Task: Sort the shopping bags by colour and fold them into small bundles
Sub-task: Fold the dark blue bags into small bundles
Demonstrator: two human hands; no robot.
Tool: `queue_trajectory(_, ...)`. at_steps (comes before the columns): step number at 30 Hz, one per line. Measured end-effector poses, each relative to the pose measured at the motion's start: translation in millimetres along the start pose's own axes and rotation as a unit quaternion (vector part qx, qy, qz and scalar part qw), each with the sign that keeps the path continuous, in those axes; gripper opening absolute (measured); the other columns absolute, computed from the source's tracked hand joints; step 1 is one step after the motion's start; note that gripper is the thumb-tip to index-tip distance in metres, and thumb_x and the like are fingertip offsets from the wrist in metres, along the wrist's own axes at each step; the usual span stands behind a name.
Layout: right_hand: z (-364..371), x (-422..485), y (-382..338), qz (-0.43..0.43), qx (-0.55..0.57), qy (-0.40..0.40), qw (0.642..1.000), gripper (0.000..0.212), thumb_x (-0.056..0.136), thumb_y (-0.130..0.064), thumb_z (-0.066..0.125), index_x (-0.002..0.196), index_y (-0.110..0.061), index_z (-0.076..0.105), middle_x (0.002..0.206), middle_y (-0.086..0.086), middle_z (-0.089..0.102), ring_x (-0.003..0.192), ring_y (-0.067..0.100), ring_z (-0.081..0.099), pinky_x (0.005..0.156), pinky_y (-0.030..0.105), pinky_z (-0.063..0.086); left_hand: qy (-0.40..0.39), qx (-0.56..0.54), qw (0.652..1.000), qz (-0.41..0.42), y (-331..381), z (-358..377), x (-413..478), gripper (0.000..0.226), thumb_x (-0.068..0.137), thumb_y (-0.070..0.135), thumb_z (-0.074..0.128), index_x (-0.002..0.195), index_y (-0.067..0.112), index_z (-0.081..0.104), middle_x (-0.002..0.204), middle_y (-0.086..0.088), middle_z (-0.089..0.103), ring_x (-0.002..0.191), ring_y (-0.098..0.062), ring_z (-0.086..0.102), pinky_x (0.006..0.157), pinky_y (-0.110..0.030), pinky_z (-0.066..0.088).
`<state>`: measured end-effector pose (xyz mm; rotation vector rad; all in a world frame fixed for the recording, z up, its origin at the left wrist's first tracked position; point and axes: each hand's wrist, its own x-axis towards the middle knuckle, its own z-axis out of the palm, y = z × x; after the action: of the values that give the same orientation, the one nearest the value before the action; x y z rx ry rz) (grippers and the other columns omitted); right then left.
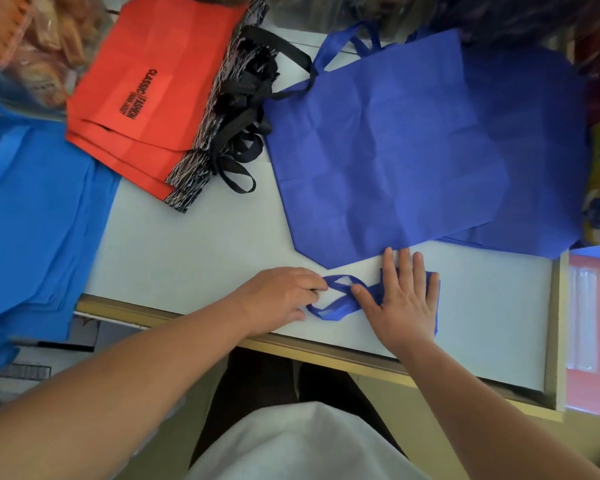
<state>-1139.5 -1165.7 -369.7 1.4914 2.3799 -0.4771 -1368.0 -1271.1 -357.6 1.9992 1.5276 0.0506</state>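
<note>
A small folded dark-blue bag bundle (433,289) lies near the table's front edge. My right hand (400,299) presses flat on it with straight fingers. The bundle's looped handles (340,299) stick out to the left, and my left hand (278,299) pinches them with curled fingers. Behind the bundle, dark-blue bags (413,147) lie spread flat in a pile. Red bags (153,88) with black handles are stacked at the back left. Light-blue bags (39,216) are piled at the left and hang over the table's edge.
The white table (194,251) has a wooden rim along its front and right sides. Packaged goods sit at the back left corner (32,46). A red item (593,327) stands to the right of the table. My lap is below the front edge.
</note>
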Motion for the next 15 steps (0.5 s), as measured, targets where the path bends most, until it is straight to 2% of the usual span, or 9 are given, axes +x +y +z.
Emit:
queue_trajectory(3,-2.5,3.4,2.5,-0.008,-0.013,-0.020,1.000,0.089,0.094,-0.078,0.019,0.162,-0.028,-0.007,0.170,-0.001,-0.010,0.155,0.021,-0.017,0.124,0.047,-0.009,-0.025,-0.039,0.999,-0.027,2.1,-12.7,6.3,0.021,0.099,0.033,0.062,0.110,0.020,0.075,0.132,0.011,0.062,0.123,-0.011,0.052,0.097,-0.030,0.048)
queue_trajectory(5,-3.2,4.4,2.8,-0.011,-0.014,-0.029,0.999,0.090,0.093,-0.079,0.018,0.162,-0.028,-0.009,0.170,0.000,-0.012,0.155,0.021,-0.018,0.123,0.048,-0.009,-0.028,-0.138,0.987,-0.082,4.1,-22.3,5.3,0.014,0.096,0.039,0.063,0.095,0.027,0.070,0.114,0.014,0.064,0.108,-0.010,0.057,0.092,-0.036,0.052)
queue_trajectory(7,-4.5,5.2,2.3,-0.008,0.006,-0.039,0.999,0.089,0.093,-0.078,0.018,0.162,-0.029,-0.009,0.170,-0.001,-0.014,0.155,0.020,-0.019,0.124,0.048,-0.011,-0.003,-0.285,0.948,-0.138,6.1,-29.3,0.1,0.013,0.094,0.040,0.066,0.092,0.027,0.066,0.108,0.014,0.063,0.104,-0.009,0.059,0.092,-0.032,0.050)
queue_trajectory(9,-7.1,5.1,2.2,-0.005,0.020,-0.054,0.998,0.087,0.094,-0.077,0.019,0.161,-0.030,-0.010,0.169,-0.002,-0.018,0.154,0.019,-0.021,0.124,0.047,-0.013,0.023,-0.360,0.921,-0.144,13.3,-34.0,-3.5,0.014,0.089,0.038,0.074,0.092,0.027,0.065,0.107,0.014,0.063,0.104,-0.006,0.060,0.091,-0.026,0.047)
queue_trajectory(11,-9.8,4.6,2.8,-0.010,0.015,-0.067,0.998,0.087,0.094,-0.076,0.021,0.161,-0.031,-0.013,0.168,-0.002,-0.021,0.154,0.019,-0.024,0.123,0.046,-0.015,0.014,-0.323,0.939,-0.118,19.4,-33.0,-2.6,0.024,0.080,0.038,0.080,0.088,0.031,0.059,0.101,0.013,0.061,0.098,-0.008,0.059,0.089,-0.027,0.048)
queue_trajectory(13,-11.5,4.6,3.6,-0.017,0.006,-0.069,0.997,0.088,0.096,-0.074,0.027,0.160,-0.030,-0.015,0.168,-0.001,-0.023,0.154,0.020,-0.025,0.122,0.046,-0.016,-0.006,-0.204,0.976,-0.080,25.7,-27.5,3.9,0.031,0.078,0.032,0.080,0.085,0.030,0.050,0.093,0.014,0.053,0.091,-0.011,0.054,0.079,-0.026,0.047)
queue_trajectory(15,-12.0,5.0,3.8,-0.020,0.001,-0.071,0.997,0.088,0.097,-0.070,0.031,0.160,-0.030,-0.016,0.168,0.000,-0.023,0.153,0.021,-0.025,0.123,0.047,-0.016,0.019,-0.085,0.996,-0.016,24.4,-22.3,10.0,0.022,0.086,0.023,0.073,0.087,0.025,0.051,0.093,0.014,0.048,0.094,-0.017,0.053,0.072,-0.030,0.045)
